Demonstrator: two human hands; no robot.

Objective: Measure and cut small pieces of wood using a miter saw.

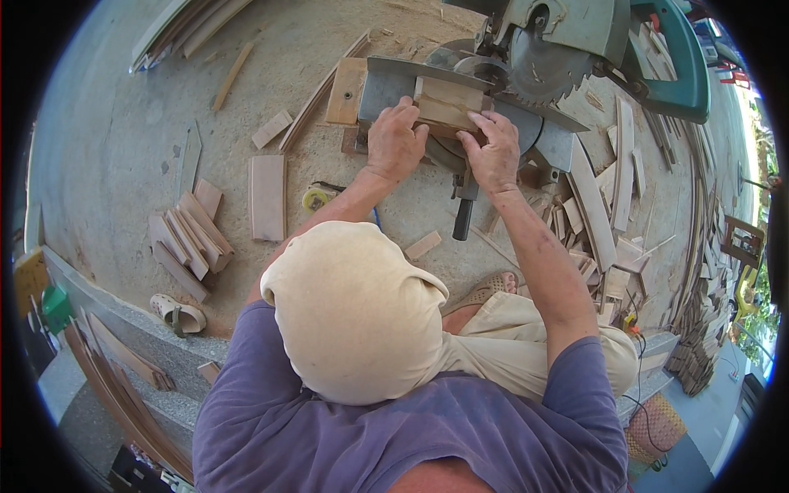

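Observation:
Several short wooden boards (448, 103) lie stacked against the metal fence (394, 69) of a miter saw. My left hand (397, 138) is closed on the left end of these boards, fingers on top and thumb along the near edge. At the right end, my right hand (493, 150) grips the same boards between thumb and fingers. The toothed saw blade (552, 70) is raised, just beyond and to the right of my right hand. A dark handle (463, 218) sticks out from the saw base toward me, between my forearms.
The saw's green handle (690, 70) stands at upper right. A wide board (267, 197), a stack of cut pieces (193, 237) and a yellow tape measure (316, 198) lie to the left. Offcuts and long strips (593, 205) crowd the right. A clog (178, 315) sits by the step.

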